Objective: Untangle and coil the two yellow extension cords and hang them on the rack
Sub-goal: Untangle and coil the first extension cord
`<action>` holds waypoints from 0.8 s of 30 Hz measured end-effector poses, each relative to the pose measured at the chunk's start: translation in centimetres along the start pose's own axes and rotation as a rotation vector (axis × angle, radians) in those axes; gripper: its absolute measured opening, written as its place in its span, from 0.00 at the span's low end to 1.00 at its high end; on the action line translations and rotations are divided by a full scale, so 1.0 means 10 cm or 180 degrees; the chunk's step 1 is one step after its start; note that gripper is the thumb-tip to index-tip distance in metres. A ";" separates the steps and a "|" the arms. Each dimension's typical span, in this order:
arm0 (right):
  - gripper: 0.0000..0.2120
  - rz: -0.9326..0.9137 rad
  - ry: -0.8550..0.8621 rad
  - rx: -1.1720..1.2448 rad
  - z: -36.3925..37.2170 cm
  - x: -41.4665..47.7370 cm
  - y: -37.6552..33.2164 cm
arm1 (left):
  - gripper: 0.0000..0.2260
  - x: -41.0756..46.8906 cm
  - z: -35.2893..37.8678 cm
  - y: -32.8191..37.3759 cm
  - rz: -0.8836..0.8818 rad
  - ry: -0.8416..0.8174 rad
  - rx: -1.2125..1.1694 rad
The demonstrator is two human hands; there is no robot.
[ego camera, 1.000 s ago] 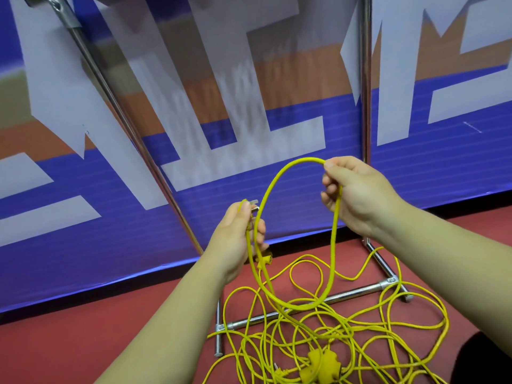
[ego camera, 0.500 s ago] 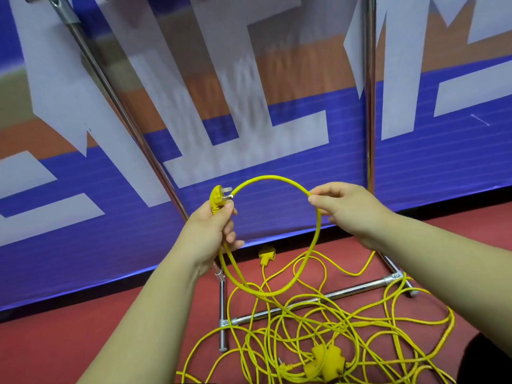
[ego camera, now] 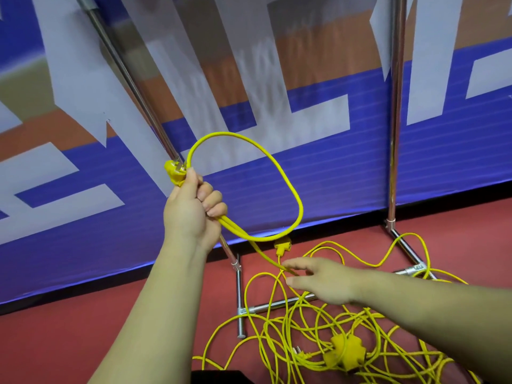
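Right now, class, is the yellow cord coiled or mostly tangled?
Mostly tangled: the left hand grips only one loop and the plug; the rest is a tangle on the red floor.

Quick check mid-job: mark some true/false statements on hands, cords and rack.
1. The left hand grips a plug and one loop of cord. True.
2. The right hand holds a coil. False: its fingers are straight, reaching toward the pile.
3. Most cord lies tangled on the floor. True.
4. A coil hangs on the rack. False: no cord hangs on it in view.
5. A socket block lies in the pile. True.
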State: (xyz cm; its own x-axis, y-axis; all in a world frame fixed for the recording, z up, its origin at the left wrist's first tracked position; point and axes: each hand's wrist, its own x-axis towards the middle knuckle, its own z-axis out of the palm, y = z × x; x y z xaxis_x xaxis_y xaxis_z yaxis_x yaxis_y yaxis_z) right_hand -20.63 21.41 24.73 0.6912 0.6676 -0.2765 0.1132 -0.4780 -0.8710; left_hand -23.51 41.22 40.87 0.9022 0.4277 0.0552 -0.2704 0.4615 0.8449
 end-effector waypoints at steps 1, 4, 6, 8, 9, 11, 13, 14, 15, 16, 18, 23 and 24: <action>0.17 -0.0042 -0.0005 -0.0003 0.01 0.01 0.00 | 0.15 0.00 -0.02 0.01 0.0004 -0.0004 -0.0065; 0.03 -0.0148 -0.0134 0.0271 0.05 0.06 0.03 | 0.15 -0.02 -0.10 0.06 0.0025 0.0042 -0.0143; 0.03 -0.0214 -0.0343 0.0358 0.02 0.05 0.00 | 0.15 -0.01 -0.18 0.10 0.0028 0.0078 -0.0100; 0.05 -0.0181 -0.0539 0.0319 -0.09 0.01 -0.03 | 0.14 0.01 -0.28 0.14 0.0015 0.0087 -0.0051; 0.06 -0.0175 -0.0563 0.0358 -0.16 0.00 -0.04 | 0.14 0.03 -0.34 0.16 0.0007 0.0095 -0.0046; 0.08 -0.0146 -0.0553 0.0433 -0.32 -0.01 -0.02 | 0.14 0.07 -0.46 0.21 0.0033 0.0113 0.0044; 0.09 -0.0077 -0.0467 0.0471 -0.46 -0.04 -0.01 | 0.14 0.10 -0.56 0.25 0.0134 0.0130 0.0359; 0.09 -0.0049 -0.0427 0.0524 -0.53 -0.05 0.01 | 0.14 0.12 -0.61 0.26 0.0178 0.0131 0.0545; 0.08 -0.0047 -0.0398 0.0582 -0.59 -0.07 0.01 | 0.14 0.13 -0.64 0.25 0.0198 0.0131 0.0722; 0.06 -0.0053 -0.0386 0.0635 -0.66 -0.08 0.01 | 0.14 0.13 -0.67 0.25 0.0192 0.0128 0.0884; 0.03 -0.0059 -0.0315 0.0645 -0.76 -0.11 -0.01 | 0.13 0.14 -0.69 0.22 0.0113 0.0082 0.1118; 0.04 -0.0164 0.0125 0.0440 -0.92 -0.18 -0.14 | 0.15 0.06 -0.62 0.15 -0.0070 -0.0323 0.1426; 0.04 -0.0198 0.0236 0.0443 -0.94 -0.20 -0.19 | 0.14 0.04 -0.59 0.12 -0.0089 -0.0392 0.1535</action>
State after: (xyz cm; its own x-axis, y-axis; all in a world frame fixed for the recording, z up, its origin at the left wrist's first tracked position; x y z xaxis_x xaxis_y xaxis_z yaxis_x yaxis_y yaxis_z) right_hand -15.54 15.61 30.71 0.7373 0.6471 -0.1941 0.0611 -0.3499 -0.9348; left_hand -25.45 46.51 38.76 0.9477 0.3120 0.0667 -0.0855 0.0470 0.9952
